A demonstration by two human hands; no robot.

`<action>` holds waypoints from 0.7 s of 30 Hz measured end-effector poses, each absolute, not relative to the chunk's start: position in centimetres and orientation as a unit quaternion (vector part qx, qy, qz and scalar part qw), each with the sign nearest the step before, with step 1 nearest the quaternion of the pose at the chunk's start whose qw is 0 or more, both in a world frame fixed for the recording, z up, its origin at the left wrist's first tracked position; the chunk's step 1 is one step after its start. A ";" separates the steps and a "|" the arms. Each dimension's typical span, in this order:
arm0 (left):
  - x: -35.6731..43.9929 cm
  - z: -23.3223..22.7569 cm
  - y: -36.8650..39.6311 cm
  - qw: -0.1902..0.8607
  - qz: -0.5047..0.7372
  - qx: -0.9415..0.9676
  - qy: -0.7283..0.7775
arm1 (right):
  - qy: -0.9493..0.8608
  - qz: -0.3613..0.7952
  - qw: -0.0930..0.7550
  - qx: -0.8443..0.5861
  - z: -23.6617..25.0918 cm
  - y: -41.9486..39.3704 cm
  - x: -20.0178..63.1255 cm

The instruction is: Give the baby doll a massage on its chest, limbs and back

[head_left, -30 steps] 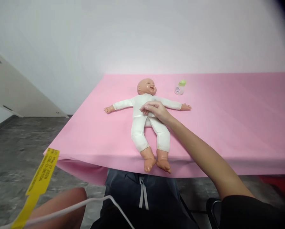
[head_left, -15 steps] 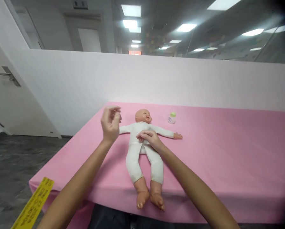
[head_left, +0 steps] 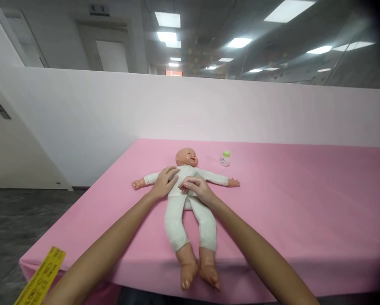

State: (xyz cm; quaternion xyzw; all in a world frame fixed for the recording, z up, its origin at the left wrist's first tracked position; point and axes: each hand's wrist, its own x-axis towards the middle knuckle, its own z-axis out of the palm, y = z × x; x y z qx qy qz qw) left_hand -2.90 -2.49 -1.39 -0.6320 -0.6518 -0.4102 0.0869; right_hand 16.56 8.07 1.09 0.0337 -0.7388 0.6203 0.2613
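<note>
A: So, entry for this frame: where was the doll (head_left: pixel 177 212)?

B: On its back on the pink table cover (head_left: pixel 288 203), arms spread, head toward the white partition (head_left: pixel 241 110), bare feet hanging past the near edge.

A: Hands?

B: Both on the torso. The left hand (head_left: pixel 163 183) lay flat and unclenched over the chest near the doll's shoulder, gripping nothing. The right hand (head_left: pixel 198 189) sat on the belly with its fingers curled, tips on the cloth. Whether it pinched the fabric, I could not tell.

A: Step in hand?

B: Judged as contact with the suit front: hands placed at the middle of the body, doll not lifted.

A: What would a further move call for?

B: One hand steadying the trunk while the other works, I'd judge, since the body looked stuffed and would shift or fold under a pull.

A: Materials?

B: The suit was white soft cloth, slightly wrinkled at the legs. Head, hands and feet were glossy moulded plastic. The cover was matte and smooth, draped over the edge.

A: Anything else?

B: A small clear bottle (head_left: pixel 224 158) with a green cap stood upright beyond the doll's arm, well apart from both hands. A yellow printed tag (head_left: pixel 42 277) showed at the lower left.
</note>
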 end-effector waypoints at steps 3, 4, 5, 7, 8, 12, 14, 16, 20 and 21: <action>-2.9 -1.8 -2.4 0.074 -0.394 -0.634 -0.661 | -0.747 0.613 0.258 0.029 1.3 8.2 16.4; -3.0 -1.9 -2.4 0.070 -0.389 -0.635 -0.663 | -0.748 0.610 0.258 0.028 1.5 8.4 16.3; -3.0 -1.9 -2.3 0.066 -0.386 -0.637 -0.664 | -0.748 0.608 0.265 0.026 1.8 8.5 16.4; -3.1 -2.0 -2.1 0.056 -0.381 -0.641 -0.664 | -0.741 0.603 0.294 0.020 3.0 8.9 17.0; -3.2 -2.0 -1.9 0.050 -0.380 -0.642 -0.664 | -0.737 0.598 0.314 0.019 3.7 9.0 17.9; -3.4 -2.3 -1.0 0.043 -0.379 -0.636 -0.671 | -0.755 0.541 0.370 0.016 6.9 8.6 26.0; -3.5 -2.6 -0.3 0.048 -0.394 -0.636 -0.662 | -0.776 0.457 0.433 -0.049 7.5 8.1 32.4; -3.7 -3.0 0.3 0.047 -0.401 -0.642 -0.652 | -0.762 0.337 0.537 -0.132 6.5 7.8 39.5; -4.2 -3.2 1.1 0.022 -0.422 -0.645 -0.637 | -0.665 0.132 0.625 -0.387 -1.9 6.9 54.1; -4.3 -3.2 1.2 0.019 -0.423 -0.646 -0.635 | -0.653 0.120 0.574 -0.479 -4.9 6.3 57.4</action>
